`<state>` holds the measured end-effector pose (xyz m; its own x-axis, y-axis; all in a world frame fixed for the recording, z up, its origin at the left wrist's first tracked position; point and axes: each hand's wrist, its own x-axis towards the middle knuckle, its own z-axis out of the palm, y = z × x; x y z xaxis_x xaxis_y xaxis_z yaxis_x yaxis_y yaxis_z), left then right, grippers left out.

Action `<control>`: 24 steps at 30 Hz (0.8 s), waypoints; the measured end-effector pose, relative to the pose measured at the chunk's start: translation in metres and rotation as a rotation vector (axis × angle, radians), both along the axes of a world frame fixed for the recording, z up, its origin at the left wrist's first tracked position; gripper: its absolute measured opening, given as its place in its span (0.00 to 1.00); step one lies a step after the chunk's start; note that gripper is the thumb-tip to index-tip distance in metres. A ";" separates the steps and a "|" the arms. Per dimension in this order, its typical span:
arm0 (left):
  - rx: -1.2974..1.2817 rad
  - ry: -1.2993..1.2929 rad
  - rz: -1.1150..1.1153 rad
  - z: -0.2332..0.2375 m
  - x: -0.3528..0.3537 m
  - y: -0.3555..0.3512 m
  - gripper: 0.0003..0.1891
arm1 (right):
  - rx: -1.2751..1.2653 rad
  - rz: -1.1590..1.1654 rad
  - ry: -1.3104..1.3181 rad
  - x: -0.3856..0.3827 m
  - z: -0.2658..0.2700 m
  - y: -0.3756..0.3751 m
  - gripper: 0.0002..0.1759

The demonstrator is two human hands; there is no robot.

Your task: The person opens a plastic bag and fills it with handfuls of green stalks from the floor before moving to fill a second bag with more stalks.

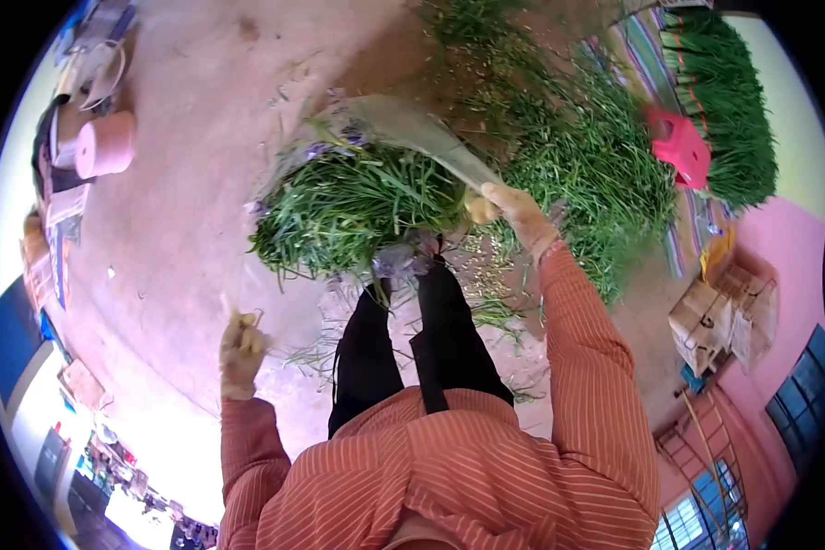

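My right hand [513,213], in a pale glove, is closed on the edge of a see-through plastic sheet [422,133]. The sheet stretches from this hand up and left, over the far side of a heap of cut green stalks [357,206]. Purple patches show on the plastic around the heap, which lies on the floor just ahead of my feet. My left hand [243,350], also gloved, is a closed fist at the lower left, apart from the greens. Faint, see-through film runs up from its fingers towards the heap.
Loose green stalks [587,174] spread over the floor at the right. Beyond them are a pink stool [678,147], stacked green bundles [720,101] on a striped mat [642,55] and cardboard boxes [706,316]. A pink round container [106,145] stands at the left.
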<state>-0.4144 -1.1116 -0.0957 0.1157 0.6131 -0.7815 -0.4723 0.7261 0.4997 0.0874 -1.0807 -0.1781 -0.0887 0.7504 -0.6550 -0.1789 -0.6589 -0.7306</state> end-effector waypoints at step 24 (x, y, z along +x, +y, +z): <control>-0.046 0.352 0.112 -0.011 -0.052 -0.042 0.17 | 0.494 0.227 -0.369 -0.194 0.056 -0.102 0.12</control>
